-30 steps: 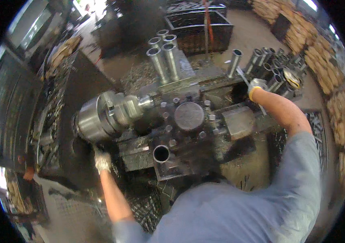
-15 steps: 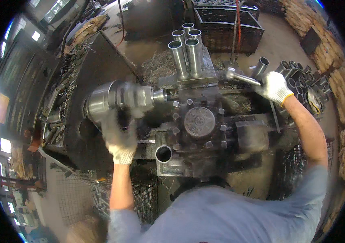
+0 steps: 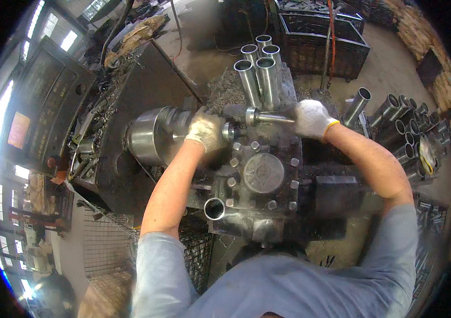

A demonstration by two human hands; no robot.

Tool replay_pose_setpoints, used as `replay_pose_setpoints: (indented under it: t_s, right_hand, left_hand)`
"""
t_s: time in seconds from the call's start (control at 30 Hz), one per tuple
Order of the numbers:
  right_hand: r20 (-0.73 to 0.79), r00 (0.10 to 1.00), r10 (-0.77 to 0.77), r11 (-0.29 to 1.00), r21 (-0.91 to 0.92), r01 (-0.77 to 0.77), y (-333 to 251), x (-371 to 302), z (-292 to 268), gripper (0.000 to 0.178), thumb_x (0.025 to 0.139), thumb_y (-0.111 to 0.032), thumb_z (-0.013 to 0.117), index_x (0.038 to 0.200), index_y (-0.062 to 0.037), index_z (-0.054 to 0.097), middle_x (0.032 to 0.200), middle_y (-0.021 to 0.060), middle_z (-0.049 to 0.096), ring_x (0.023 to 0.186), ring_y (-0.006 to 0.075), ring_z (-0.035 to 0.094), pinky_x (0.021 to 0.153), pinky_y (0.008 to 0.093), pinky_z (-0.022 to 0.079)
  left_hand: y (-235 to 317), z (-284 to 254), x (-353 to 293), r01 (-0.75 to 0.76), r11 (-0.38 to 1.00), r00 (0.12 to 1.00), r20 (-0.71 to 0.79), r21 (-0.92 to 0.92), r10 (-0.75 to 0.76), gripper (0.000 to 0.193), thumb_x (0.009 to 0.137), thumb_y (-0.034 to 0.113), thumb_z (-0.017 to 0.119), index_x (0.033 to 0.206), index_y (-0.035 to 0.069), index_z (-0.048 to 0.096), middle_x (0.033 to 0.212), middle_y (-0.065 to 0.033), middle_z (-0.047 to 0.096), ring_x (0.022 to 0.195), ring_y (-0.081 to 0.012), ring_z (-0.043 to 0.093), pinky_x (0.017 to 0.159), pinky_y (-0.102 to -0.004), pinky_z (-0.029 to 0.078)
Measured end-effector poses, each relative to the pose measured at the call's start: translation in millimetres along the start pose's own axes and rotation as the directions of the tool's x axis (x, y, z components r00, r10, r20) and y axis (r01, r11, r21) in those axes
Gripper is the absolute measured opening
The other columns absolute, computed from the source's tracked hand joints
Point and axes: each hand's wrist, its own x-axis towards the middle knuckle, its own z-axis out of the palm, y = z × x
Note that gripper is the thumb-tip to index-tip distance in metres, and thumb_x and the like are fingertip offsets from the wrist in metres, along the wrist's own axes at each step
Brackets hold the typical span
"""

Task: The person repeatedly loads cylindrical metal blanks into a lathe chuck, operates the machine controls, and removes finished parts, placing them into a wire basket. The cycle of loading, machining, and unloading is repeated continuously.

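Note:
My left hand [image 3: 204, 130], in a white work glove, is closed around a short metal tube between the lathe chuck [image 3: 148, 137] and the tool post. The tube's bright ringed end [image 3: 229, 131] shows past the fingers; the rest is hidden. My right hand [image 3: 313, 117], also gloved, grips a shiny metal bar tool with a wider round head [image 3: 260, 116]. The tool's head points left, a little apart from the tube's end. Below both hands sits the dark square tool post [image 3: 264, 173] with bolts around its top.
Several upright steel tubes [image 3: 268, 82] stand behind the tool post. More tubes [image 3: 395, 108] are grouped at the right beside a spare glove [image 3: 426, 153]. One tube [image 3: 215, 209] stands near front. A metal bin [image 3: 323, 47] is at the back, metal shavings [image 3: 222, 87] nearby.
My left hand has moved up and right from below the chuck onto the tube's end. My right hand has brought the metal tool leftward, close to it. The view has shifted slightly.

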Motion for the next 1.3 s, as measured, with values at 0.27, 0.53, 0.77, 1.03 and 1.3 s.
replay_pose_setpoints:
  t_s: [0.27,0.53,0.77,1.03,1.3]
  right_hand:
    - [0.085,0.977,-0.195,0.981,-0.005,0.196,-33.2,40.2,37.2,0.027,0.080,-0.032,0.071,0.088,-0.0081,0.081,0.092,0.0168,0.078,0.087,0.0348,0.077,0.076,0.0458,0.062]
    - [0.072,0.956,-0.283,0.959,-0.006,0.284,-36.2,35.4,34.1,0.032,0.082,-0.042,0.073,0.092,-0.0118,0.080,0.092,0.0146,0.078,0.089,0.0351,0.076,0.078,0.0471,0.061]
    - [0.057,0.956,-0.289,0.957,0.017,0.289,-31.4,46.5,53.6,0.031,0.079,-0.040,0.075,0.098,-0.0166,0.077,0.089,0.0144,0.076,0.084,0.0384,0.074,0.075,0.0494,0.059]
    - [0.024,0.959,-0.281,0.957,0.085,0.278,-29.2,52.4,57.1,0.034,0.082,-0.045,0.074,0.098,-0.0140,0.078,0.090,0.0181,0.075,0.087,0.0398,0.073,0.080,0.0510,0.058]
    - [0.018,0.971,-0.240,0.952,0.202,0.231,-5.6,40.6,41.1,0.044,0.080,-0.046,0.077,0.098,-0.0064,0.078,0.094,0.0239,0.075,0.091,0.0417,0.073,0.082,0.0498,0.058]
  left_hand:
    - [1.3,-6.7,3.7,0.087,0.991,0.987,0.142,-0.099,-0.073,0.048,0.070,0.047,0.083,0.102,0.012,0.076,0.102,-0.0147,0.076,0.103,-0.0331,0.073,0.095,-0.0447,0.056]
    - [7.0,17.3,-6.5,0.058,0.989,0.986,-0.145,-0.133,-0.077,0.042,0.067,0.033,0.083,0.100,0.009,0.072,0.099,-0.0138,0.074,0.101,-0.0329,0.070,0.094,-0.0445,0.054]
    - [11.1,21.8,-7.7,0.065,0.993,0.970,-0.227,-0.096,-0.086,0.046,0.063,0.028,0.084,0.102,0.009,0.069,0.100,-0.0146,0.073,0.102,-0.0334,0.069,0.094,-0.0444,0.054]
    - [10.8,22.7,-8.1,0.077,0.992,0.972,-0.216,-0.100,-0.097,0.035,0.070,0.027,0.080,0.099,0.010,0.071,0.100,-0.0128,0.072,0.100,-0.0312,0.069,0.092,-0.0424,0.053]
    - [7.8,27.7,-11.9,0.059,0.993,0.965,-0.247,-0.097,-0.082,0.046,0.065,0.022,0.080,0.108,0.010,0.070,0.103,-0.0139,0.071,0.101,-0.0344,0.069,0.088,-0.0454,0.055]
